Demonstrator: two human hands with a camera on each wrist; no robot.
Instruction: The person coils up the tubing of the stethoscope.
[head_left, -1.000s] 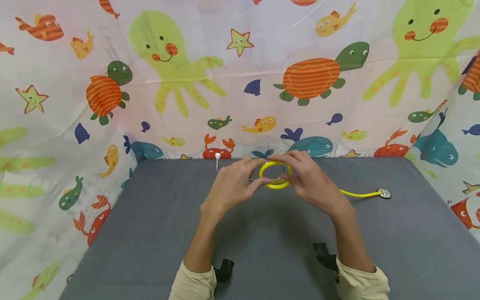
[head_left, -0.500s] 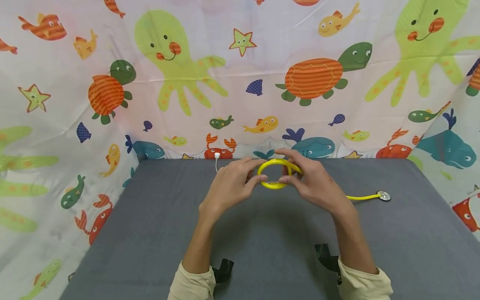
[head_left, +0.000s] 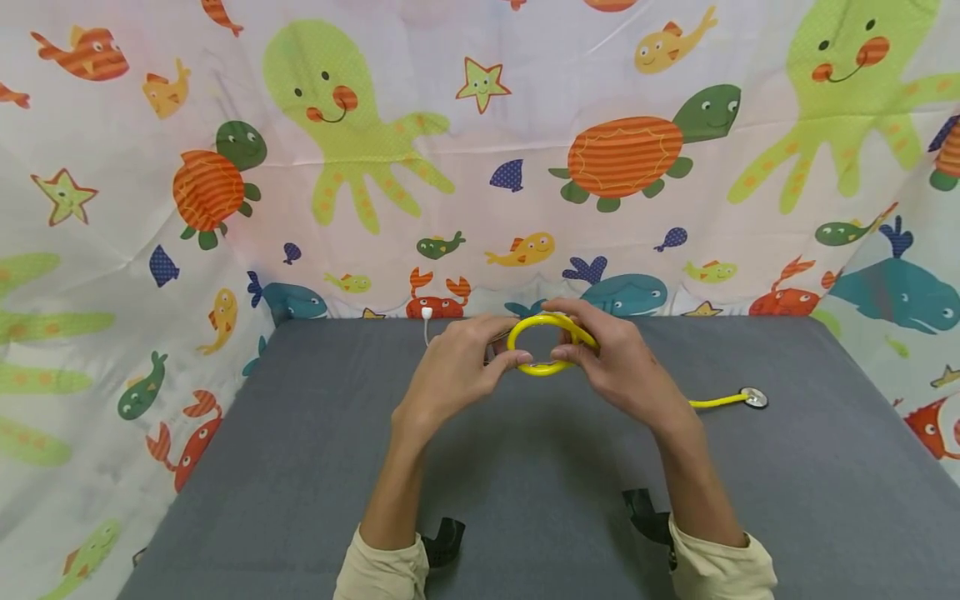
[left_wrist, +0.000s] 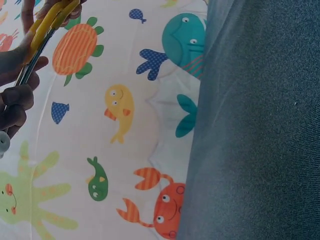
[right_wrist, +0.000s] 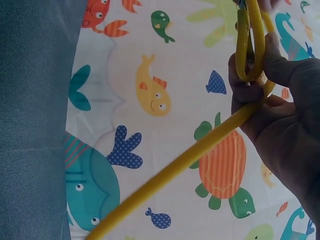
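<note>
Head view: the coiled yellow tubing (head_left: 540,370) is pinched by fingers of the left hand (head_left: 456,362) and right hand (head_left: 617,357), apparently to secure its loops.

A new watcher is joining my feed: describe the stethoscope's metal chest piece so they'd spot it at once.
In the head view, find the grey table, then the right forearm over it. From behind that, yellow tubing runs right to the chest piece. It is the round, silvery disc with a dark rim; the end by the left hand is a white ear tip.
</note>
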